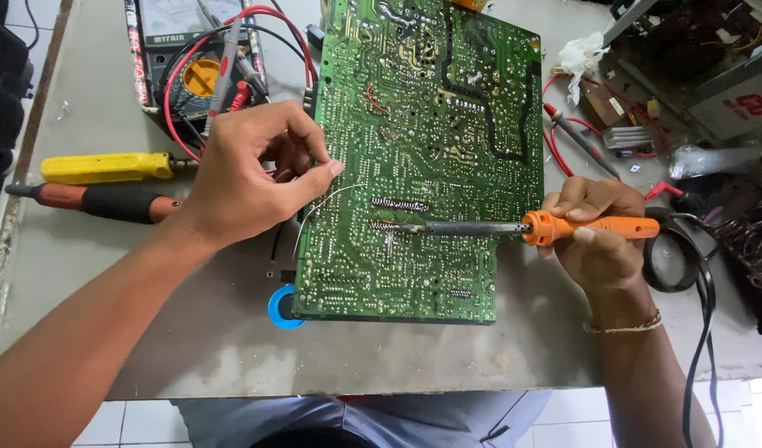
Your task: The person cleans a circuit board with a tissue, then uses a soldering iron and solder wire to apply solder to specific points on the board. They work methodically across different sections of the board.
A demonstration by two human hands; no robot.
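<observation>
Soldering iron (514,229) lies level across the right part of the green circuit board (422,158), orange handle to the right, dark barrel pointing left, tip at a row of solder joints near the board's middle. Right hand (597,236) is wrapped around the handle, fingers closed on it, thin bracelet at the wrist. Left hand (248,170) sits at the board's left edge, thumb and fingertips pinched on a thin solder wire (323,207); the wire arcs right toward the iron's tip, and contact between the two can't be made out. Board lies solder side up on the grey desk (215,332), one near corner resting over a blue tape roll (280,309). Far left: multimeter (190,58) with red and black leads. Left of the hand: yellow-handled tool (107,168) and an orange-black one (99,202), side by side.
</observation>
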